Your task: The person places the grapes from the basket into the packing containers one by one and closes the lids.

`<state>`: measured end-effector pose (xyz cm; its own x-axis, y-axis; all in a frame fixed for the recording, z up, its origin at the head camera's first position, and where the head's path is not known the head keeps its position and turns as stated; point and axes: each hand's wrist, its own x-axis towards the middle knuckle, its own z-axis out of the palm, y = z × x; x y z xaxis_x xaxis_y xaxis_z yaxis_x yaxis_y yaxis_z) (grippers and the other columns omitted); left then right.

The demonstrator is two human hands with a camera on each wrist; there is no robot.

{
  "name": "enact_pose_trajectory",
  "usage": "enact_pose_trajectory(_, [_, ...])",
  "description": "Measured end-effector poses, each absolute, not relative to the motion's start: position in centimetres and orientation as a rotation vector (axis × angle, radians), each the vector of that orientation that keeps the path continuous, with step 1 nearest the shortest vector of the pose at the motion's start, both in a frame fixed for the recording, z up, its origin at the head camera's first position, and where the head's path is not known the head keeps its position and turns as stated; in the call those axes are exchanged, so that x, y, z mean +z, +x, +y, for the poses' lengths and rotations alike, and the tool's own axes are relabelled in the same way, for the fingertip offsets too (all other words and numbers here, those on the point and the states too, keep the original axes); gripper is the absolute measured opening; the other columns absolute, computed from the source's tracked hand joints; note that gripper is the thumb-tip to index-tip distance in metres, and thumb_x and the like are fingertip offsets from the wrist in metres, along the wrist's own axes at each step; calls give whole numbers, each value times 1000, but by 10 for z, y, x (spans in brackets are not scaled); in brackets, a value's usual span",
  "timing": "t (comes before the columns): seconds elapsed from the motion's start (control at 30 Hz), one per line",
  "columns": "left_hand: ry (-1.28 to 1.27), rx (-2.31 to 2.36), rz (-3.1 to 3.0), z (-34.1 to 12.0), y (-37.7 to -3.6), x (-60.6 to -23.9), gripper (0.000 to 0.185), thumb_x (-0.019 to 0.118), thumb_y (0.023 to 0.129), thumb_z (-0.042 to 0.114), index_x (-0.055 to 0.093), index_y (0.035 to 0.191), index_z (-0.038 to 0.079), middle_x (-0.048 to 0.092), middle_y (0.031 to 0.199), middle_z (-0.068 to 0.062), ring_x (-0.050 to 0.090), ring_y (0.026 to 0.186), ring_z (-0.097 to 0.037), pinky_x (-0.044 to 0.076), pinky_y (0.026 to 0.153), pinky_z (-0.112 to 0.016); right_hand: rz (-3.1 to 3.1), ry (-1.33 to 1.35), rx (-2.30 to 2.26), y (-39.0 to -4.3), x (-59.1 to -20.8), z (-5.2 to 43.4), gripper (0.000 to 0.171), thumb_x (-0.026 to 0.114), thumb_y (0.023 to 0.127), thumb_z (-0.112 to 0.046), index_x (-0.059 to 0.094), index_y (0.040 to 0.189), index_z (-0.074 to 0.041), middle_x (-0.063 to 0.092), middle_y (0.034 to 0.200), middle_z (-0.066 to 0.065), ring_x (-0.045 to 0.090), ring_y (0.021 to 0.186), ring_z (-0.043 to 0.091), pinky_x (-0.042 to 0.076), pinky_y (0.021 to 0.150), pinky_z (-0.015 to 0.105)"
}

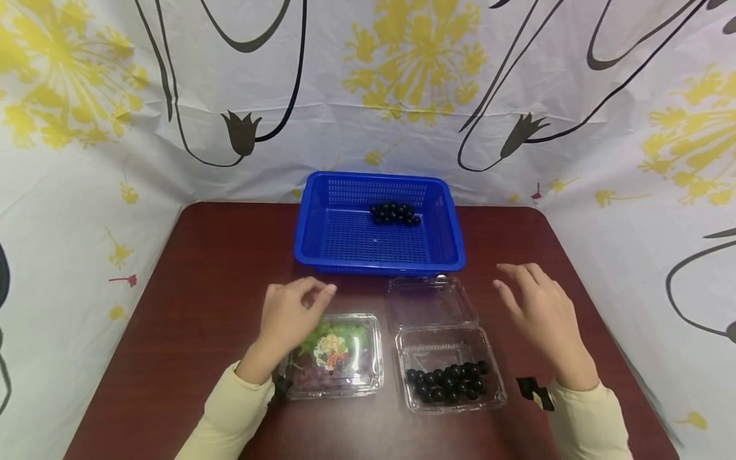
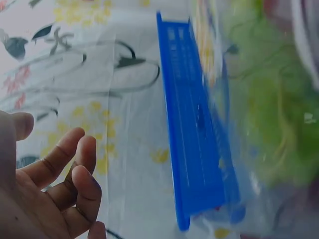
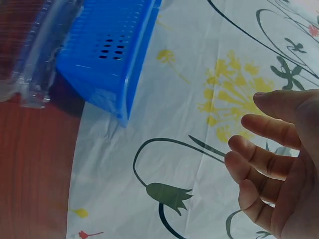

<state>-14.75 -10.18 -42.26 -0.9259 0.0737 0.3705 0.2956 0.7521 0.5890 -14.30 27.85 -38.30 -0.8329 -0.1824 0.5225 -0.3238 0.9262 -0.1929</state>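
Note:
My left hand [image 1: 294, 314] hovers over the left edge of a closed clear clamshell box [image 1: 376, 358] that holds green and reddish grapes under a sticker. In the left wrist view its fingers [image 2: 84, 194] are loosely bent and hold nothing. To the right, an opened clear clamshell box [image 1: 494, 377] holds a bunch of black grapes [image 1: 448, 383], its lid [image 1: 431, 301] folded back toward the basket. My right hand [image 1: 543, 313] is in the air right of that lid, fingers relaxed, nothing in them. More black grapes [image 1: 394, 213] lie in the blue basket [image 1: 379, 265].
The blue basket stands at the back of the dark red table [image 1: 230, 255], against a patterned cloth [image 1: 368, 128] that surrounds the table on three sides. A small black piece [image 1: 535, 391] shows by the right sleeve [image 1: 586, 415].

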Motion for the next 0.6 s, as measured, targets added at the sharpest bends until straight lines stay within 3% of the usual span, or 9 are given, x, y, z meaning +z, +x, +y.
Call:
enact_pose_trajectory(0.2, [-186, -1041, -2571, -120, -164, -413, 31, 61, 93, 40, 71, 79, 14, 58, 58, 1, 46, 51, -10, 36, 53, -28, -2577, 320, 459, -158, -373, 274, 30, 65, 92, -15, 63, 121, -6, 62, 106, 16, 53, 74, 32, 39, 63, 46])
enact_pose_trajectory(0.4, [-7, -1303, -2694, -135, -182, -404, 47, 47, 96, 56, 70, 86, 17, 69, 73, 0, 56, 64, -15, 39, 62, -32, -2559, 305, 507, -175, -357, 270, 32, 61, 94, -16, 60, 125, -6, 59, 104, 17, 49, 71, 26, 35, 62, 40])
enact_pose_trajectory(0.6, [79, -1559, -2726, -143, -201, -418, 56, 45, 95, 59, 69, 91, 9, 68, 73, -3, 48, 68, -20, 37, 65, -32, -2550, 314, 592, -190, -346, 266, 33, 59, 95, -16, 58, 127, -7, 59, 106, 17, 55, 80, 27, 38, 63, 42])
